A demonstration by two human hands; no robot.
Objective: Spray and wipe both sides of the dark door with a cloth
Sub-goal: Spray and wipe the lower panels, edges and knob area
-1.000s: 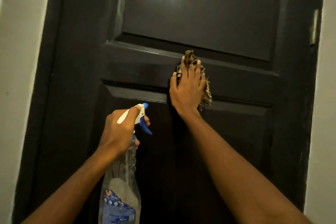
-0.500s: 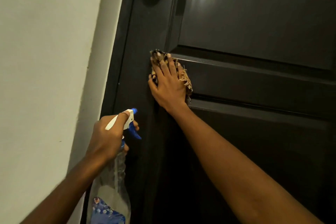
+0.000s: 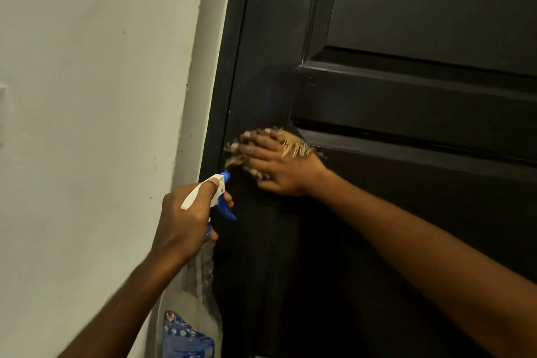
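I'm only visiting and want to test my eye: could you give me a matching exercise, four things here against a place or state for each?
1 spray bottle
2 cloth
3 door
4 wall

A pale, left of the door
B pressed on the door under the right hand
C gripped by the left hand
D dark, panelled

Pairs: 1-C, 2-B, 3-D, 4-A

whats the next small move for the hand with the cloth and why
Probably slide the right hand and cloth down the left edge strip of the door. The hand presses the cloth flat there, beside the frame, and the left hand aims the spray bottle at the strip just below, so that patch looks next to wipe.
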